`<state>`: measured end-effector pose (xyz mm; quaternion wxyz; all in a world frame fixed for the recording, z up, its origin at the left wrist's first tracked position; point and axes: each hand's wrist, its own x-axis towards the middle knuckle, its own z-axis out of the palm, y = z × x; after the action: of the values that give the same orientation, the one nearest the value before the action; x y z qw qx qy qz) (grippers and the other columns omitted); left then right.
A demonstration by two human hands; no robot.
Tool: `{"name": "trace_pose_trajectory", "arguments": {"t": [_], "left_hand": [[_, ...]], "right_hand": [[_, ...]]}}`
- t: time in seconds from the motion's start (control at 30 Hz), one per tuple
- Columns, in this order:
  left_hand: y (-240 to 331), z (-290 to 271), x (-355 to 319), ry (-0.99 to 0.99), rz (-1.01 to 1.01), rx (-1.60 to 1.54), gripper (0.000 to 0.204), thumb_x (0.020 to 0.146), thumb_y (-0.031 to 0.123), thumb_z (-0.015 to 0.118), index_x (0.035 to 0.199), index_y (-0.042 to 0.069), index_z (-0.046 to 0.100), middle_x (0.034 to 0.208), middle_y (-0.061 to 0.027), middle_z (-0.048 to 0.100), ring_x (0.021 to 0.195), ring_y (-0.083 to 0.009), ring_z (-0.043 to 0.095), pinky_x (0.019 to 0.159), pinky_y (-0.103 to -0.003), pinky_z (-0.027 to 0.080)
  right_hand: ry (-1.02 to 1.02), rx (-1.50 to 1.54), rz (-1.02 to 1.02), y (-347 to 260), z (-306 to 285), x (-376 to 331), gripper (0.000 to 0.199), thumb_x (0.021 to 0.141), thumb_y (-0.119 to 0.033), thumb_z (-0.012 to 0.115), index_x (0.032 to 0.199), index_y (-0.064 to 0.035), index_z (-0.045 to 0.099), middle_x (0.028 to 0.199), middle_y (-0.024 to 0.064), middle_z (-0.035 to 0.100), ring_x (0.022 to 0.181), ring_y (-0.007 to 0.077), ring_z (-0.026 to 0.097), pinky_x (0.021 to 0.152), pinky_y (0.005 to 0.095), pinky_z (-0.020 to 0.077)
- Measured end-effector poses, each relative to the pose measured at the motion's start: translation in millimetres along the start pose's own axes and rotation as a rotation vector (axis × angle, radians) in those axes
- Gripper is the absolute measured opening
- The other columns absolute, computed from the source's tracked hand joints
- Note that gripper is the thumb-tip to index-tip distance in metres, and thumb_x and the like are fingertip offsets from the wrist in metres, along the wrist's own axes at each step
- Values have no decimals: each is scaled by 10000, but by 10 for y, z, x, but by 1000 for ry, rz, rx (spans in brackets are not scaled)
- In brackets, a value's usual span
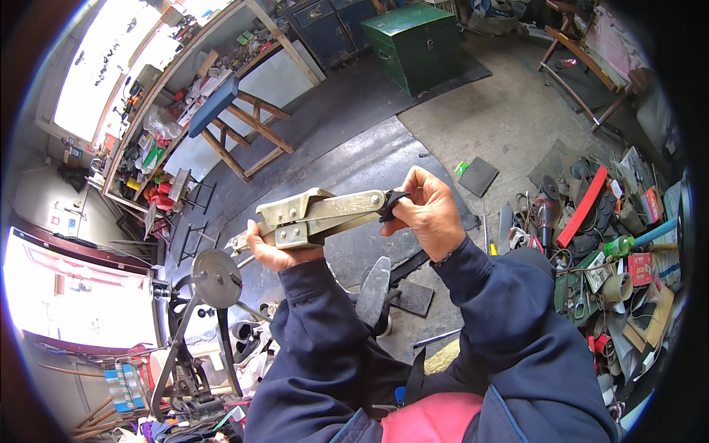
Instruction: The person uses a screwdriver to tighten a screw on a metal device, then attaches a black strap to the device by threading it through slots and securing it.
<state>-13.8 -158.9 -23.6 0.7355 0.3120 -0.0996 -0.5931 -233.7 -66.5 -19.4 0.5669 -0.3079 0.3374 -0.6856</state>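
A long metal linkage of riveted plates (343,208), dull and scuffed, is held up in front of me, slightly higher at its right end. My left hand (275,255) grips its left part from below, the thumb showing at the near side. My right hand (428,214) pinches a small black piece of soft-looking material (392,206) against the linkage's right end, near a round pivot. Whether that black piece is cloth or leather I cannot tell. The fingers of my left hand are partly hidden beneath the metal.
A hand-cranked machine with a round plate (216,278) stands at my left. Tools and scraps, with a red bar (583,207) among them, crowd the floor at right. Farther off are a blue-topped wooden stool (215,107), a green chest (413,52) and a cluttered workbench.
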Motion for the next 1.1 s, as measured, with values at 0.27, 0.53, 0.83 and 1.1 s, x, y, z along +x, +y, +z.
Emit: {"name": "trace_pose_trajectory", "arguments": {"t": [0.27, 0.53, 0.83, 1.1], "left_hand": [[32, 79, -97, -38, 8, -9, 320, 885, 415, 619, 1065, 152, 581, 1039, -63, 651, 988, -298, 669, 875, -525, 566], [69, -17, 37, -90, 28, -6, 353, 875, 447, 613, 1111, 185, 601, 1086, -58, 674, 1017, -321, 679, 899, -583, 559], [60, -3, -63, -413, -76, -116, 445, 890, 505, 571, 1071, 108, 660, 1043, -237, 681, 931, -401, 697, 782, -623, 587], [195, -115, 64, -541, 24, -100, 421, 854, 492, 662, 1111, 159, 676, 1130, -196, 692, 1063, -384, 678, 878, -621, 578]], "right_hand": [[-143, -14, 4, -44, -35, -36, 246, 844, 130, 578, 909, -59, 434, 1037, 221, 707, 793, 220, 728, 692, 336, 634], [-100, -49, -18, 3, -39, -24, 240, 845, 129, 616, 856, -44, 449, 942, 158, 705, 676, 157, 700, 575, 285, 601], [-16, 17, -84, -55, -78, 0, 191, 963, -16, 606, 953, -74, 424, 959, 274, 729, 549, 148, 661, 504, 269, 572], [-116, 224, -46, -77, -182, -27, 197, 988, -135, 620, 1005, -91, 429, 996, 324, 717, 502, 153, 623, 537, 298, 587]]}}
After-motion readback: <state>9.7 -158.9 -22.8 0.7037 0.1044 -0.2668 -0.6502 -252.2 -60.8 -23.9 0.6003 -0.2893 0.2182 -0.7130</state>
